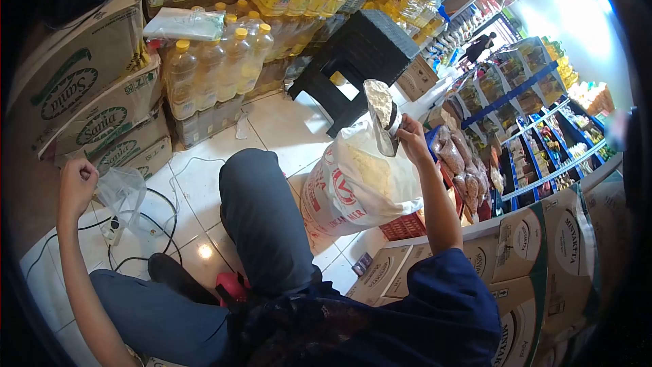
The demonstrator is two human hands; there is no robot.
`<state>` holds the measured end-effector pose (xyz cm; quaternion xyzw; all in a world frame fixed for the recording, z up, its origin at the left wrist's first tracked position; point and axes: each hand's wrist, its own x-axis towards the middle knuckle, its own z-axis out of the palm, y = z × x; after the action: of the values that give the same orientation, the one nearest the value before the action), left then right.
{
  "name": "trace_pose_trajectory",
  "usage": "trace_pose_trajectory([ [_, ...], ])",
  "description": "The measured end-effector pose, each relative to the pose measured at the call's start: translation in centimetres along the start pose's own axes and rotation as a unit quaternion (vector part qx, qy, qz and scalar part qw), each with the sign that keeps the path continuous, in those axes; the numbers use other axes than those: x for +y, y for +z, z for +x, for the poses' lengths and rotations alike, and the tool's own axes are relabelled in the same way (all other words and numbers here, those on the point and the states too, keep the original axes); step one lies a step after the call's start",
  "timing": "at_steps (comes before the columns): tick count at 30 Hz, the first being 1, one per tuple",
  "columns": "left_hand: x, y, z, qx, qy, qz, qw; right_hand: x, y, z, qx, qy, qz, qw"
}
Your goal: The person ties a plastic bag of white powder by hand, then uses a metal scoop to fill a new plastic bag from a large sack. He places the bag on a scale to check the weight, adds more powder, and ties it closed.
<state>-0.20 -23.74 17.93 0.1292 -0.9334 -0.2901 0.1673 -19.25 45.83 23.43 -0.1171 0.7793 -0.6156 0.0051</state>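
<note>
My right hand (411,137) is closed around the handle of a metal scoop (387,144), tilted up and heaped with pale powder (381,105) that looks like flour. Below it stands a large white sack (339,190) with red print, its mouth open and more of the powder (373,170) inside. On the far left, my left hand (79,183) pinches a clear plastic bag (123,190), which hangs down and looks empty. My bent knee is between the bag and the sack.
A black plastic stool (353,61) stands behind the sack. Bottles of yellow oil (221,61) and cardboard boxes (92,88) are stacked around. A black cable (173,221) loops over the tiled floor (272,129). Bagged goods (455,163) sit right of the sack. A person (479,47) is far off.
</note>
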Motion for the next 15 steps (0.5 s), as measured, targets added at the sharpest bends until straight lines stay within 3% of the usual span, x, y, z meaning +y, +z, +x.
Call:
trace_pose_trajectory([
  [4, 0.1, -0.1, 0.2, -0.028, -0.012, -0.020, 0.999, -1.2, 1.0, 0.3, 0.012, -0.004, 0.042, 0.999],
  [12, 0.4, 0.2, 0.3, -0.032, 0.005, -0.004, 0.999, -4.2, -0.2, -0.7, -0.013, 0.030, -0.190, 0.981],
  [15, 2.1, 0.1, 0.2, -0.060, -0.130, -0.098, 0.985, -5.9, 0.7, -0.2, -0.050, 0.034, -0.188, 0.980],
])
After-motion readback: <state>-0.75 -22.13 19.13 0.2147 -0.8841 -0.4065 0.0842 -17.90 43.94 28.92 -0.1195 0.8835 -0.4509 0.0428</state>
